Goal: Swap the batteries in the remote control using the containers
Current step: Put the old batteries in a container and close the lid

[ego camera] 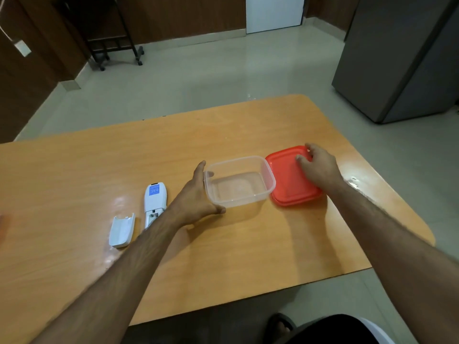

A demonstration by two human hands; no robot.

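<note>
Left hand (196,194): grips clear container (239,181), thumb at near corner.
Right hand (316,165): fingers curled on red lid (288,184).
Beside: remote (154,201), battery cover (121,230), on table (99,170).

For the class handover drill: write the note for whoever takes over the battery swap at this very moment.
Left hand: grip on the clear container's left wall.
Right hand: fingers curled on the red lid's far edge; the lid lies flat beside the container.
Remote face down, compartment open; battery cover lies left of it.
Done: cover off, container open.
Left: no batteries in view; fit new ones, close up.
</note>
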